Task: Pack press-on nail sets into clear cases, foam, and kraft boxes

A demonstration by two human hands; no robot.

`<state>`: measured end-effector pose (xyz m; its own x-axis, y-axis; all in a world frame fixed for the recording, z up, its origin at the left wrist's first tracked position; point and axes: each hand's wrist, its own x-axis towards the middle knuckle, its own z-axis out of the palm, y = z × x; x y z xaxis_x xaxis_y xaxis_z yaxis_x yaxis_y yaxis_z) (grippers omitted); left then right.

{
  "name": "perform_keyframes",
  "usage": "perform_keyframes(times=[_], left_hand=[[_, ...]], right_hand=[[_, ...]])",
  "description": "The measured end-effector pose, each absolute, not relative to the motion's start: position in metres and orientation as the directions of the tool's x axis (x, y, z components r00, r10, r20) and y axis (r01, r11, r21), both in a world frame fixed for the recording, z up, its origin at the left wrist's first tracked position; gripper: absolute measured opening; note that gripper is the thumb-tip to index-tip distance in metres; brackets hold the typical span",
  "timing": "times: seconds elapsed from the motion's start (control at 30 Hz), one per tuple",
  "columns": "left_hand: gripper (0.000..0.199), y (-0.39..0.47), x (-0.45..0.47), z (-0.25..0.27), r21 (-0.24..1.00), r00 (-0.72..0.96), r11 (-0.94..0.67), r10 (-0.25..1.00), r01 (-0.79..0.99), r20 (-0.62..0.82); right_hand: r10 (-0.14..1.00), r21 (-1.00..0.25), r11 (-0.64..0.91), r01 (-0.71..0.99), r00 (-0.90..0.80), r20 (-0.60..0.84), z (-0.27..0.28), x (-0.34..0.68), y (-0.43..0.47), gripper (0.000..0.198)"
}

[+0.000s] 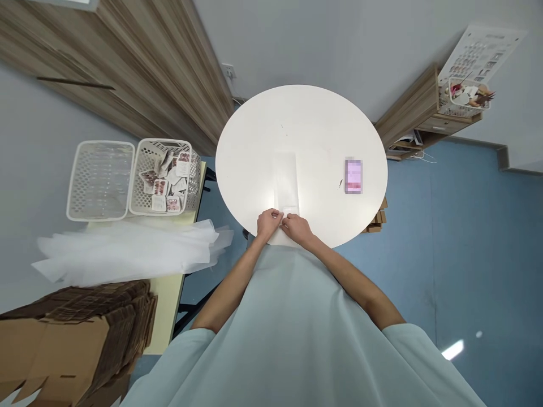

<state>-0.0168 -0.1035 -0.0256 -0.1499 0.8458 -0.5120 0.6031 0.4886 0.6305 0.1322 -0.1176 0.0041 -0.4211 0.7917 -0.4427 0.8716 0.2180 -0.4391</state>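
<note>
A strip of thin, translucent white packing sheet (287,178) lies lengthwise on the round white table (250,141), its near end by the table's front edge. A small pale, flat thing (291,211) shows at that near end; its kind is too faint to make out. My left hand (268,224) is closed in a pinch at the near end of the sheet. Close beside it, my right hand (297,228) has its fingers curled on the same end. The fingertips of both hands almost meet and partly hide what lies between them.
A phone with a pixelated screen (353,176) lies on the table's right side. To the left are a white basket (194,175) of small packets, another basket (72,186) with clear plastic items, a pile of white sheets (127,251) and stacked cardboard boxes (63,345).
</note>
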Motion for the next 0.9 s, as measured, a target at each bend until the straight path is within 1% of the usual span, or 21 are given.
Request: perform_keyframes(times=[0.1,0.23,0.3,0.37,0.43,0.6,0.67,0.73,0.77,0.83,0.9], left_hand=[[0.016,-0.106,-0.019,-0.033,0.622,-0.183,0.503,0.843,0.600,-0.506],[0.017,-0.108,-0.018,-0.034,0.590,-0.220,0.516,0.837,0.620,-0.501],[0.016,-0.108,-0.016,-0.033,0.575,-0.223,0.517,0.834,0.634,-0.504],[0.014,-0.107,-0.014,-0.032,0.565,-0.215,0.510,0.835,0.648,-0.507],[0.013,-0.106,-0.013,-0.030,0.552,-0.209,0.506,0.833,0.663,-0.513],[0.014,-0.107,-0.010,-0.028,0.512,-0.212,0.499,0.829,0.699,-0.518],[0.018,-0.108,-0.009,-0.027,0.506,-0.226,0.467,0.855,0.725,-0.467],[0.029,-0.109,-0.009,-0.026,0.528,-0.192,0.355,0.921,0.772,-0.339],[0.035,-0.109,-0.009,-0.025,0.551,-0.126,0.256,0.957,0.794,-0.263],[0.042,-0.112,-0.009,-0.024,0.606,0.093,0.012,0.986,0.795,-0.140],[0.042,-0.116,-0.011,-0.025,0.644,0.309,-0.179,0.946,0.744,-0.094]], right_hand=[[0.826,-0.495,0.107,0.862,-0.355,-0.439,0.002,0.145,-0.121,0.026],[0.895,-0.488,-0.105,0.866,-0.131,-0.426,-0.002,0.168,-0.119,0.024],[0.891,-0.493,-0.218,0.842,-0.036,-0.454,-0.005,0.176,-0.115,0.023],[0.866,-0.513,-0.317,0.797,0.022,-0.500,-0.010,0.178,-0.111,0.024],[0.844,-0.542,-0.381,0.749,0.042,-0.535,-0.013,0.177,-0.107,0.024],[0.813,-0.621,-0.452,0.640,0.010,-0.583,-0.013,0.171,-0.103,0.026],[0.799,-0.640,-0.479,0.600,-0.004,-0.602,-0.011,0.169,-0.102,0.026],[0.789,-0.641,-0.497,0.585,-0.002,-0.615,-0.009,0.169,-0.102,0.026],[0.786,-0.637,-0.502,0.585,0.000,-0.619,-0.008,0.169,-0.103,0.026],[0.785,-0.630,-0.500,0.594,0.002,-0.620,-0.008,0.170,-0.103,0.026],[0.789,-0.635,-0.492,0.595,-0.004,-0.614,-0.009,0.173,-0.103,0.027]])
